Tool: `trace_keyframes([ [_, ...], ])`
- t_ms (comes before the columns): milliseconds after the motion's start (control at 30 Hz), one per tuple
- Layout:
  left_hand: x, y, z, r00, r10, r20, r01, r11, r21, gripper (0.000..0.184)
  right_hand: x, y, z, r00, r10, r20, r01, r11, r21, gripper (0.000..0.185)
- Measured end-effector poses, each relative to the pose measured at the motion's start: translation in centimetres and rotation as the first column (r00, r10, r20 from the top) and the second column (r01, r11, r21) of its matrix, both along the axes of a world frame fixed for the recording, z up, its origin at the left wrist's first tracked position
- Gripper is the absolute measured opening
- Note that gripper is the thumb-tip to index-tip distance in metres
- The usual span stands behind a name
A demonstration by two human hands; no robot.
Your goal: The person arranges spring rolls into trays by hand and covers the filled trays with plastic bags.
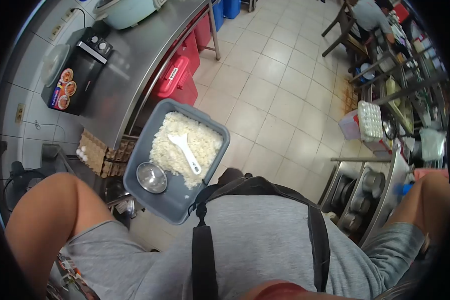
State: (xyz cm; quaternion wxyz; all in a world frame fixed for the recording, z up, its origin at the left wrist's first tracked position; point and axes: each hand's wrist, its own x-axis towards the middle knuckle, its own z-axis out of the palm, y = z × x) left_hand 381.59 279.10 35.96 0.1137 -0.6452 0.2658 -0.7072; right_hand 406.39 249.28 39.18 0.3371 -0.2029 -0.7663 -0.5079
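Neither of my hands shows. My bent left arm point(45, 215) comes in at the left edge, with its hand out of sight. My bent right arm point(425, 205) is at the right edge, its hand also hidden. In front of my body is a grey plastic tub point(175, 207). Cooked white rice point(205, 137) fills its far and right part. A white rice paddle point(186, 152) lies on the rice, handle toward me. A round metal bowl point(151, 177) rests in the tub's near left part, beside the rice. I cannot tell what supports the tub.
A steel counter point(130, 55) on the left carries a black oven point(77, 75). Red lidded bins point(177, 82) stand beneath it. Egg trays point(92, 152) sit near its end. Pots point(372, 182) fill a right-hand shelf. Another person point(372, 20) sits at the far right.
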Motion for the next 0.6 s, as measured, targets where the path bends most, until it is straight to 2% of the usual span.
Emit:
trace_keyframes([
  [300,19.5,11.7,-4.5,0.991,0.11,0.077,-0.109,0.994,-0.012,0.017,21.4,12.4,-0.4,0.99,-0.018,0.138,0.022,0.999,-0.027,0.028],
  [367,25.2,16.1,-5.0,0.987,0.137,0.082,-0.133,0.99,-0.049,0.016,27.5,17.2,0.8,0.985,-0.012,0.174,0.027,0.996,-0.087,0.029],
  [500,34.9,21.3,-4.1,0.983,0.16,0.091,-0.157,0.987,-0.031,0.014,37.6,21.8,2.7,0.985,-0.04,0.17,0.054,0.996,-0.075,0.029],
  [600,41.0,24.7,-3.2,0.959,0.263,0.107,-0.261,0.965,-0.039,0.012,46.2,25.0,4.0,0.99,-0.052,0.134,0.058,0.997,-0.043,0.029],
])
